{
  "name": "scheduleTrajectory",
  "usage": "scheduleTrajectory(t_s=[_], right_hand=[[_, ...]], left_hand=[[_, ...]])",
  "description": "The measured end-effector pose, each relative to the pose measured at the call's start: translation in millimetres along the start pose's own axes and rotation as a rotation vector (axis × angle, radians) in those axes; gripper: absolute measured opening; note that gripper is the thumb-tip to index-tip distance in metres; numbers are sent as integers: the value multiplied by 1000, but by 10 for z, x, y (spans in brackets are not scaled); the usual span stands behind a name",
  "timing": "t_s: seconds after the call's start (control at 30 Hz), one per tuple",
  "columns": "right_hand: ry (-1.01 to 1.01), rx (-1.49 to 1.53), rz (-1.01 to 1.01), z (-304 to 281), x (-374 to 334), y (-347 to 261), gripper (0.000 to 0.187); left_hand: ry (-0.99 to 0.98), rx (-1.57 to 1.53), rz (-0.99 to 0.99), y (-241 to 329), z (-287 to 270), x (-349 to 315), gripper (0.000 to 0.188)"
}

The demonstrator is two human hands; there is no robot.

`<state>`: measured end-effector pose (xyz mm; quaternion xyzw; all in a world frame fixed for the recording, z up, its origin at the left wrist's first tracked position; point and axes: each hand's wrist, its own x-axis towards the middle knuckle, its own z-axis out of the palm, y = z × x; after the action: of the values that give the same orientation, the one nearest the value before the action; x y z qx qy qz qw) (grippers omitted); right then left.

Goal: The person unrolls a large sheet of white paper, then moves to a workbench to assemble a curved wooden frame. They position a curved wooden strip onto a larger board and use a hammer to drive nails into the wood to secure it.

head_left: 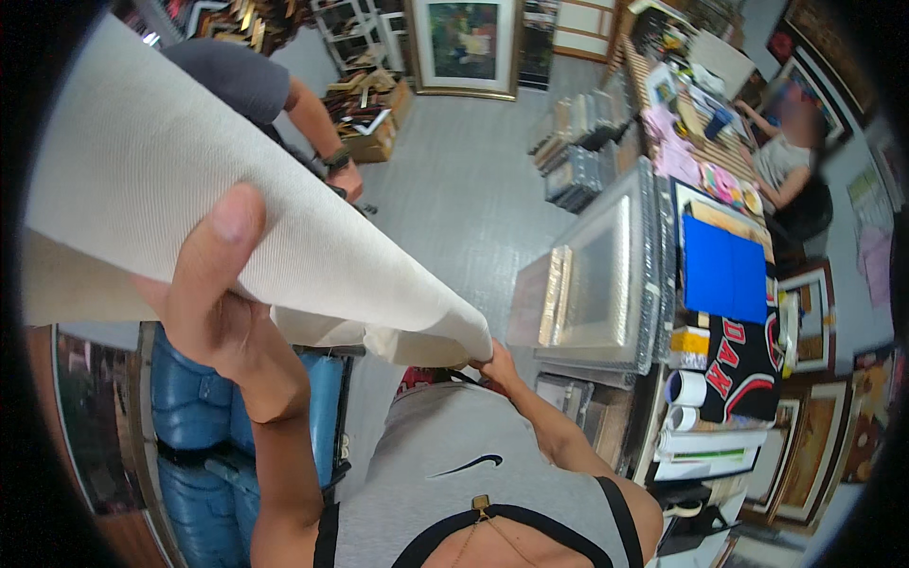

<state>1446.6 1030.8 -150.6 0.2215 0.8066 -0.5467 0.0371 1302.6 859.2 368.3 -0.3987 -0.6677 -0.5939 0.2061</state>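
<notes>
A long, cream-white sheet (204,142) with fine ribs, bent over into a loose curl, stretches from the upper left down to the middle. Its exact material I cannot tell. My left hand (218,303) grips its lower edge at the left, thumb pressed on the outer face and the other fingers hidden behind. At the narrow right end, near my waist, my right hand (495,365) is closed on the sheet; its fingers are partly covered. Behind the sheet, another person's forearm (317,118) and hand (346,180) show below a dark sleeve.
Blue padded seating (189,402) stands below the sheet. On the right are bubble-wrapped frames (606,284), a blue panel (725,268) and a black jersey (743,369) on a long table. A seated person (791,161) is beyond. A framed picture (467,43) stands ahead.
</notes>
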Motion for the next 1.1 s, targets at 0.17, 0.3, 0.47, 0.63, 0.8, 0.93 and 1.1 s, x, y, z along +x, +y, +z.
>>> scheduleTrajectory(t_s=[0.17,0.3,0.47,0.63,0.8,0.93,1.1], right_hand=[[159,54,12,-259,52,193,61],[256,45,43,-395,254,295,60],[379,41,78,-557,688,316,58],[431,66,156,-783,1363,142,58],[521,95,225,-1121,2192,-151,65],[673,18,163,-1364,2753,-314,68],[767,55,263,-1593,3299,-374,67]], left_hand=[[-59,139,234,-241,579,433,38],[41,-201,39,-460,998,653,33],[-21,-399,-113,-980,1301,1245,44],[88,-402,-212,-1612,1652,1764,45],[173,-432,-193,-2353,1836,2433,47],[-13,-690,-242,-2898,1874,2805,50],[65,-644,-213,-3548,2010,3108,50]])
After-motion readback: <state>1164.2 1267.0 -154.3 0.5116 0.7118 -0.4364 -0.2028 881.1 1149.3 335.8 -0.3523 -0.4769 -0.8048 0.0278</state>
